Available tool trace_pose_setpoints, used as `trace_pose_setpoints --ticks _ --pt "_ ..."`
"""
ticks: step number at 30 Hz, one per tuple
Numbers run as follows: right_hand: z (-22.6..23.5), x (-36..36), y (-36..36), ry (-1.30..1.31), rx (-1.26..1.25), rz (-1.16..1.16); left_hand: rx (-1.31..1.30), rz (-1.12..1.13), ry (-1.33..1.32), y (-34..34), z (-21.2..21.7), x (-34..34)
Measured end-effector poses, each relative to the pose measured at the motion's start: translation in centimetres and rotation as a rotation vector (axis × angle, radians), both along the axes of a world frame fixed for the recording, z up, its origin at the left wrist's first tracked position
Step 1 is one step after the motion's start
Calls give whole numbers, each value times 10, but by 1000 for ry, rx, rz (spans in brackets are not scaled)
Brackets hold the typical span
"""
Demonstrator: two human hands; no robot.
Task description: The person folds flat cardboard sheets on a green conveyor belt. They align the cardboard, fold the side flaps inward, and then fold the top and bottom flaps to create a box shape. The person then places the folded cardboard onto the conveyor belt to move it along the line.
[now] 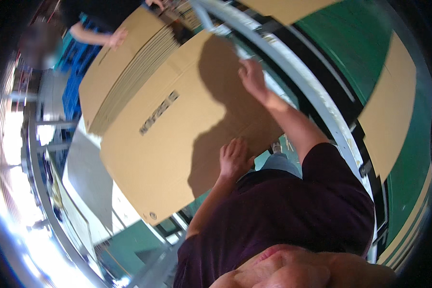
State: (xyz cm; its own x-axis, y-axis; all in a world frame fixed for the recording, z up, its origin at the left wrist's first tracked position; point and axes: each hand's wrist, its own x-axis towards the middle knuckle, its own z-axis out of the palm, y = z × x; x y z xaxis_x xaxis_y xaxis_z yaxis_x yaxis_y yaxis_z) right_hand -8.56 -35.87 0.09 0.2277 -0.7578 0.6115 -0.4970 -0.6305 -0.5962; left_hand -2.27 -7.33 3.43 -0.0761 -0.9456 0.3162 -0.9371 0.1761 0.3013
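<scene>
A large flattened cardboard box [153, 158], brown with dark print, lies before me, partly in shadow. My left hand [234, 158] rests on its near edge, fingers stretched and slightly spread over the board. Farther up, at the right edge of the same cardboard, my right hand [253, 80] lies with its fingers extended onto the surface. What is under both palms is hidden. Just beyond leans a stack of flattened cardboard boxes [134, 67], its layered edges facing me. A co-worker's hand [117, 38] touches the top of that stack.
A curved-looking metal frame rail [317, 84] runs along my right side. Past it, more cardboard [393, 105] lies on green flooring [350, 43]. Blue pallets or racks [77, 81] stand at the far left, near a white surface [89, 175].
</scene>
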Motion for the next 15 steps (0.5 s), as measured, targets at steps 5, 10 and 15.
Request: trace_pose_setpoints --ticks 5,10,15 --pt "3 -190 6 -96 207 -216 75 91 -25 5 21 -11" --pt "-34 -536 32 453 388 -899 107 122 -90 10 11 -20" --pt "-48 -630 118 1180 934 -1007 180 164 -70 13 24 -24"
